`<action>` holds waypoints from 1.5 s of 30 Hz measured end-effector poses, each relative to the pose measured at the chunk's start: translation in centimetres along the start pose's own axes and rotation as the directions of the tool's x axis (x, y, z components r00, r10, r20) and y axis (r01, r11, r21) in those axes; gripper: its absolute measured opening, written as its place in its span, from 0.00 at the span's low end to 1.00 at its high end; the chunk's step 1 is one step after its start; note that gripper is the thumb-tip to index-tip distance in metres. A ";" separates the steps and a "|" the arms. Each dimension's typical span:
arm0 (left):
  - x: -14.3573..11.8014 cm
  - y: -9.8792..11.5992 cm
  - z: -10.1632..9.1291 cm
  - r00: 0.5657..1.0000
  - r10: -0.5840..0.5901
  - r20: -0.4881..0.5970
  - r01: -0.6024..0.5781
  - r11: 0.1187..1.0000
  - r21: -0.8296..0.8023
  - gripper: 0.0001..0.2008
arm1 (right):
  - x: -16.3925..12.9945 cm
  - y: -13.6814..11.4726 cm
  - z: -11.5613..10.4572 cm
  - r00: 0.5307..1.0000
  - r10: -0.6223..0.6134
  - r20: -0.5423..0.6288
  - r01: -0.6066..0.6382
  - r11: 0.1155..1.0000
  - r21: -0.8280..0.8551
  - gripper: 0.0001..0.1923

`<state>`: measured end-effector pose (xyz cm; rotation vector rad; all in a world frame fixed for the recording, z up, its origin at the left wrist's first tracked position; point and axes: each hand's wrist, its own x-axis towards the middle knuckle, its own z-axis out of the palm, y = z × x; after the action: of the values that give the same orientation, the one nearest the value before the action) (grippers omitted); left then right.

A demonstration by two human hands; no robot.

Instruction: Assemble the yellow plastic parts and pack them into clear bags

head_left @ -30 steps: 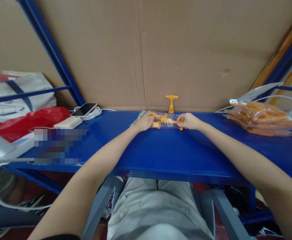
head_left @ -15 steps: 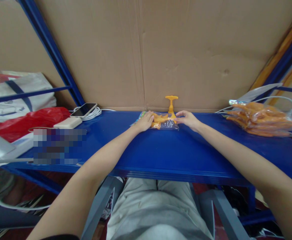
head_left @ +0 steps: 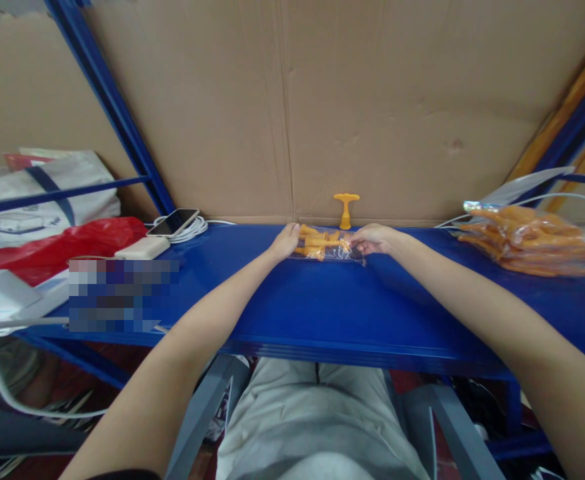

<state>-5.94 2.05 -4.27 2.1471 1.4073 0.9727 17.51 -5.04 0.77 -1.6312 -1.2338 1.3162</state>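
Note:
A clear plastic bag with orange plastic pieces [head_left: 319, 243] inside lies on the blue table, between my two hands. My left hand [head_left: 287, 241] is closed on the bag's left end, its fingers partly covering it. At the other end my right hand [head_left: 372, 239] pinches the clear film near the opening side. Just behind the bag, an orange T-handled plastic piece [head_left: 346, 210] with a ribbed shaft stands upright by the cardboard wall, and neither hand touches it.
Larger bags of orange pieces [head_left: 532, 233] lie to the right. On the left are a phone [head_left: 175, 223] on a coiled white cable, a white power bank [head_left: 143, 249], a red plastic bag [head_left: 72, 248] and a white tote bag [head_left: 72, 193]. Cardboard [head_left: 397, 100] closes off the back.
The bag's coloured left end is now covered by my left hand. My right hand has closed on the bag's right end. The upright orange piece now stands apart behind the bag.

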 end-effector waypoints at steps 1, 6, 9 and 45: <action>-0.1 0.1 0.0 1.000 -0.006 0.000 0.006 1.000 -0.005 0.24 | 0.1 -0.2 0.4 1.000 -0.005 0.010 0.005 1.000 0.017 0.12; -0.6 0.6 -0.3 1.000 -0.003 -0.013 0.003 1.000 0.021 0.24 | 0.8 0.2 2.7 0.992 -0.122 0.027 0.116 0.981 0.156 0.12; -0.7 0.7 -0.5 1.000 0.002 -0.013 -0.002 0.999 0.045 0.23 | 1.1 0.9 3.4 0.987 -0.160 0.018 0.154 0.969 0.191 0.12; -1.2 0.2 -0.9 0.942 0.126 0.310 -0.242 0.896 0.373 0.30 | 4.9 -3.1 -0.9 0.693 -0.697 -0.182 -0.019 0.234 -0.972 0.23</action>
<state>-6.77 0.87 -3.96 2.6402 1.3726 0.4265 17.74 0.59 2.32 -1.9982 -1.9228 -0.5301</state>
